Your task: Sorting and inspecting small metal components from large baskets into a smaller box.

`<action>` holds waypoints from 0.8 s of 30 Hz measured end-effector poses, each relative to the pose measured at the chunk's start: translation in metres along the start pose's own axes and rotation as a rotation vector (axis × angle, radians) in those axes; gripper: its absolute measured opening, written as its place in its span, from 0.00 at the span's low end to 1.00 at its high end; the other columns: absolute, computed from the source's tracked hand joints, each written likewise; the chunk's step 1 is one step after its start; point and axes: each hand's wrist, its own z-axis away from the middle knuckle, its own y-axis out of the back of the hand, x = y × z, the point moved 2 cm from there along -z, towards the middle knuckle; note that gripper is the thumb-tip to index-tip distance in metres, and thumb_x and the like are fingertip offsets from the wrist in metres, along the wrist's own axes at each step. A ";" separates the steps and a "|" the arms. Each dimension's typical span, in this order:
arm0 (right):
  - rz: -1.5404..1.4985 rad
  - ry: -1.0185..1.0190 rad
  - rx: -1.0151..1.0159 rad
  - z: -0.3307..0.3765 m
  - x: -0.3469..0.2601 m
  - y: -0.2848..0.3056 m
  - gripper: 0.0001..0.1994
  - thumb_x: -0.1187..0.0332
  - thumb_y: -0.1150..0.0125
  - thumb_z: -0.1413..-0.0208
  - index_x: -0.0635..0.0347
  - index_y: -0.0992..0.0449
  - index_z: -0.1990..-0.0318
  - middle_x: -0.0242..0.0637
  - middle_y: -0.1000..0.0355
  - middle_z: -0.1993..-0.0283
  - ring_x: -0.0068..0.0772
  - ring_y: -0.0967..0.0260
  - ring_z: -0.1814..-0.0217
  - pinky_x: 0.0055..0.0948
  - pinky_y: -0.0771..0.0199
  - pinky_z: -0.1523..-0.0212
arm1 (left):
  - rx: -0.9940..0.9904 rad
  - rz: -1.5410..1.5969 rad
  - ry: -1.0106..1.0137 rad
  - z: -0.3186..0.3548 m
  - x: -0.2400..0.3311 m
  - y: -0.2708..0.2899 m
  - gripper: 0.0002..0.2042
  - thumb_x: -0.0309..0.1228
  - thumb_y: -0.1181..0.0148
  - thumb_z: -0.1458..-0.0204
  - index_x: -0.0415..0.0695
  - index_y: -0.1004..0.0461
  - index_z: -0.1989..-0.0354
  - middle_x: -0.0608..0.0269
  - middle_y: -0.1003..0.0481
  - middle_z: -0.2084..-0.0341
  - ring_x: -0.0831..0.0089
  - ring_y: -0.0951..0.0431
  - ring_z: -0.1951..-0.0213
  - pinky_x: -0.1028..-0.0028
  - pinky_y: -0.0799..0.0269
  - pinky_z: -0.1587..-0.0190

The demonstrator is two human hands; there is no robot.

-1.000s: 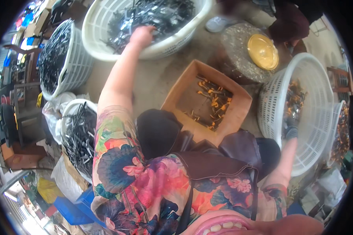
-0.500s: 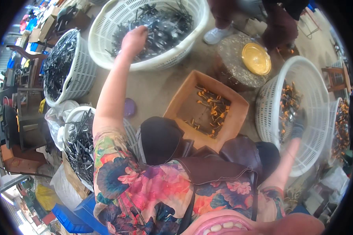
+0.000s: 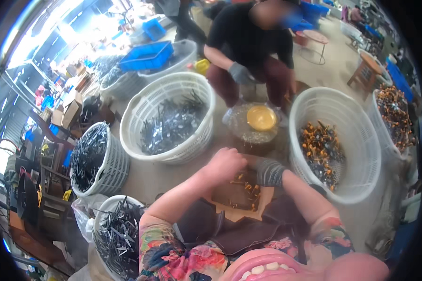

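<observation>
My bare left hand (image 3: 226, 165) is closed in a curl above the far side of a brown open box (image 3: 239, 216) between my knees. Close on its right is my right hand (image 3: 269, 172), in a grey striped glove, its fingers bent inward. Whatever either hand holds is hidden. Small orange-headed pieces (image 3: 252, 191) lie loose in the box, partly covered by my hands. To the right, a white plastic basket (image 3: 363, 145) contains more orange-and-dark pieces (image 3: 321, 147). Ahead on the left, a wide white basket (image 3: 138, 112) holds dark thin metal strips (image 3: 173, 124).
Two further baskets of black strips (image 3: 89, 157) (image 3: 119, 234) stand on my left. Beyond the box, a round block (image 3: 241, 124) bears a yellow dish (image 3: 261, 118). A person with a gloved hand (image 3: 240, 73) sits behind it. Another basket of orange pieces (image 3: 394, 112) is far right.
My left hand has come back from the strip basket, and my right hand from the orange-piece basket. Both now meet over the box. The view has tilted up, showing the person opposite.
</observation>
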 end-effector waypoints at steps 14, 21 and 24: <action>-0.492 -0.145 1.157 0.053 0.047 0.078 0.09 0.69 0.44 0.42 0.65 0.25 0.59 0.32 0.26 0.67 0.23 0.30 0.69 0.25 0.28 0.68 | 0.911 0.652 0.839 0.020 -0.057 -0.048 0.13 0.24 0.43 0.52 0.39 0.26 0.57 0.55 0.24 0.65 0.64 0.25 0.62 0.70 0.30 0.56; -0.442 -0.032 1.341 0.076 0.036 0.080 0.11 0.64 0.45 0.41 0.64 0.25 0.62 0.28 0.30 0.75 0.17 0.36 0.76 0.19 0.35 0.74 | 0.640 1.472 1.264 0.027 -0.036 -0.186 0.12 0.30 0.44 0.46 0.34 0.27 0.58 0.65 0.25 0.71 0.80 0.29 0.69 0.81 0.32 0.66; -0.513 -0.106 1.292 0.068 0.036 0.061 0.11 0.65 0.46 0.40 0.66 0.25 0.60 0.29 0.29 0.74 0.18 0.35 0.75 0.20 0.35 0.73 | 0.315 1.347 1.323 0.033 -0.038 -0.283 0.12 0.32 0.44 0.48 0.37 0.25 0.61 0.61 0.23 0.73 0.74 0.25 0.71 0.74 0.30 0.70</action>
